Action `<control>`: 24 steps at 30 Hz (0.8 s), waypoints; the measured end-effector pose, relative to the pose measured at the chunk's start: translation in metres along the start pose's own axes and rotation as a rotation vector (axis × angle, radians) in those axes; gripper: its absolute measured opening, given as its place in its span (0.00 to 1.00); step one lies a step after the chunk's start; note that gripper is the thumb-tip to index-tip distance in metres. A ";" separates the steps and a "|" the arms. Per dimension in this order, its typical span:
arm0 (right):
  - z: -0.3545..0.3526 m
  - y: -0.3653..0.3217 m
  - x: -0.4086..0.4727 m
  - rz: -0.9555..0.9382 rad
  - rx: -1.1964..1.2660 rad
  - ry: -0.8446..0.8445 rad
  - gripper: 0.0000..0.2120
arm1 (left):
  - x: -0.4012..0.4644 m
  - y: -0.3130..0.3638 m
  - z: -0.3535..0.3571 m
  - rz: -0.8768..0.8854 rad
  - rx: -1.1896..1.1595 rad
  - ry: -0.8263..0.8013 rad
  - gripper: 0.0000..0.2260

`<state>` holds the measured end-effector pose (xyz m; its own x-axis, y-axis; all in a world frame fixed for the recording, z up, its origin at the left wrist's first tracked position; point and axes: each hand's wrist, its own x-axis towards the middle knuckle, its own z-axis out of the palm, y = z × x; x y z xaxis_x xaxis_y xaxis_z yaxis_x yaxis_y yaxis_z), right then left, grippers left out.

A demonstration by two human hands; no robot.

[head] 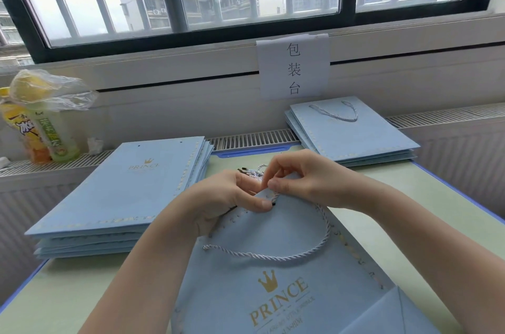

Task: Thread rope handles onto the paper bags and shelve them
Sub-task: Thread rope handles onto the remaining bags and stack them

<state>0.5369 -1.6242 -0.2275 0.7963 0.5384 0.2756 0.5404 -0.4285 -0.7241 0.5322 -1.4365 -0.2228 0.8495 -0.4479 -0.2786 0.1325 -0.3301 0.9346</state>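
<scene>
A light blue paper bag [278, 287] with a gold crown and "PRINCE" print lies flat in front of me. A white twisted rope handle [273, 256] loops across its face, one end at the left hole, the other rising to the top edge. My left hand [232, 197] grips the bag's top edge, thumb on top. My right hand [295, 178] pinches the rope at that edge. Several loose ropes [252, 171] with dark tips lie just behind my hands.
A stack of bags without handles [117, 197] lies at the left. A smaller stack with a handle on top [352, 137] sits on the sill at the right. Drink bottles under plastic [41, 126] stand far left. A paper sign [293, 68] hangs below the window.
</scene>
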 end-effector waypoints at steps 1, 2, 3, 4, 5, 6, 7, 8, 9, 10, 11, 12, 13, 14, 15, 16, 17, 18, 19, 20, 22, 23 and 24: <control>0.000 0.000 0.000 -0.012 0.000 0.013 0.05 | 0.000 0.000 -0.001 0.001 -0.020 -0.005 0.12; 0.000 0.001 0.000 -0.022 0.001 0.024 0.05 | 0.000 0.000 -0.001 0.008 -0.036 -0.005 0.13; 0.000 0.002 0.001 -0.029 0.004 0.034 0.05 | 0.000 0.000 0.000 0.020 -0.045 0.000 0.13; 0.000 0.003 0.001 -0.035 0.008 0.042 0.05 | 0.000 0.000 0.001 0.030 -0.047 0.015 0.12; 0.000 0.004 0.001 -0.039 0.010 0.047 0.06 | 0.001 -0.001 0.001 0.038 -0.042 0.031 0.11; 0.000 0.005 0.001 -0.040 0.008 0.049 0.06 | 0.001 -0.001 0.001 0.046 -0.032 0.047 0.10; 0.000 0.006 0.001 -0.037 0.006 0.051 0.06 | 0.002 -0.002 0.002 0.053 -0.016 0.063 0.09; 0.000 0.007 0.001 -0.032 0.008 0.050 0.06 | 0.002 -0.002 0.002 0.060 0.000 0.078 0.08; 0.000 0.007 0.002 -0.026 0.019 0.047 0.07 | 0.002 -0.002 0.002 0.066 0.009 0.094 0.08; 0.000 0.007 0.002 -0.021 0.032 0.046 0.08 | 0.003 -0.003 0.003 0.071 0.003 0.111 0.07; 0.000 0.008 0.002 -0.015 0.041 0.050 0.09 | 0.004 -0.003 0.004 0.084 -0.010 0.135 0.07; -0.001 0.008 0.003 -0.009 0.048 0.061 0.08 | 0.004 -0.003 0.005 0.115 -0.014 0.167 0.07; -0.002 0.009 0.004 0.003 0.055 0.079 0.07 | 0.005 -0.002 0.007 0.164 0.011 0.211 0.06; -0.004 0.010 0.004 0.021 0.061 0.103 0.06 | 0.006 -0.002 0.009 0.226 0.070 0.264 0.06; -0.006 0.011 0.005 0.040 0.059 0.130 0.06 | 0.008 -0.001 0.012 0.294 0.149 0.328 0.06; -0.009 0.013 0.005 0.056 0.047 0.163 0.06 | 0.011 -0.002 0.014 0.361 0.242 0.403 0.07; -0.013 0.014 0.005 0.071 0.029 0.204 0.07 | 0.014 -0.004 0.015 0.431 0.357 0.489 0.09; -0.017 0.016 0.005 0.084 0.008 0.249 0.08 | 0.018 -0.007 0.016 0.510 0.491 0.582 0.10; -0.022 0.019 0.005 0.097 -0.016 0.295 0.09 | 0.021 -0.009 0.017 0.605 0.625 0.666 0.11; -0.027 0.021 0.004 0.111 -0.044 0.336 0.10 | 0.024 -0.012 0.018 0.704 0.744 0.719 0.11; -0.036 0.026 0.004 0.134 -0.089 0.414 0.09 | 0.027 -0.016 0.023 0.836 0.900 0.713 0.13; -0.040 0.028 0.003 0.141 -0.106 0.451 0.09 | 0.029 -0.019 0.025 0.872 0.940 0.677 0.15; -0.042 0.031 0.004 0.151 -0.120 0.486 0.09 | 0.030 -0.020 0.028 0.899 0.962 0.626 0.17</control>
<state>0.5680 -1.6660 -0.2221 0.8864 0.0776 0.4563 0.4148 -0.5706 -0.7088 0.5404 -1.4668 -0.2562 0.5717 -0.4545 0.6831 -0.7252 -0.6693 0.1617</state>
